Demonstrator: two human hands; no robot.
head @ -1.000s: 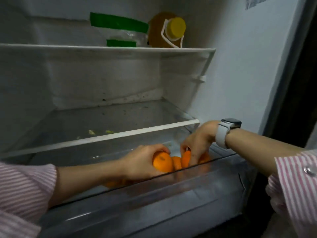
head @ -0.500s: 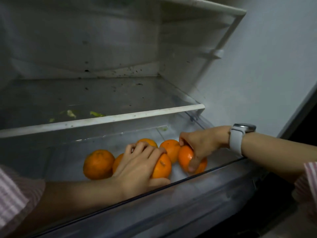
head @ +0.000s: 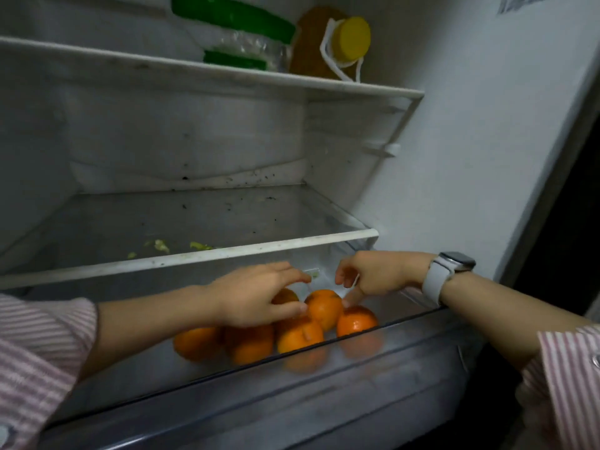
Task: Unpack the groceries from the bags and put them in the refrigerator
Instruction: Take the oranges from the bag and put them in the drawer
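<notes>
The oranges (head: 324, 308) are gathered in the clear crisper drawer (head: 292, 394) at the bottom of the refrigerator (head: 454, 157), which is pulled out so that its open top can be reached from above. About six fruits are seen, packed touching one another toward the drawer's front wall, at roughly 6 o'clock in the view; one sits on top of the others, so the heap is judged liable to roll.

The left hand (head: 256, 297) is held over the heap from 9 o'clock, fingers loosely curved, the fingertips apparently touching the topmost orange; whether anything is truly gripped cannot be told. The right hand (head: 373, 274), a watch (head: 444, 274) on its wrist, is reached in from 3 o'clock with fingers loose and nothing held, one finger being pointed down to the fruit at the right. The hands are kept apart, one on each side, presumably so the pile is steadied while it settles.

At 12 o'clock, a green-lidded container (head: 237, 37) and a yellow-capped bottle (head: 350, 37) lie on the upper shelf (head: 162, 64).
</notes>
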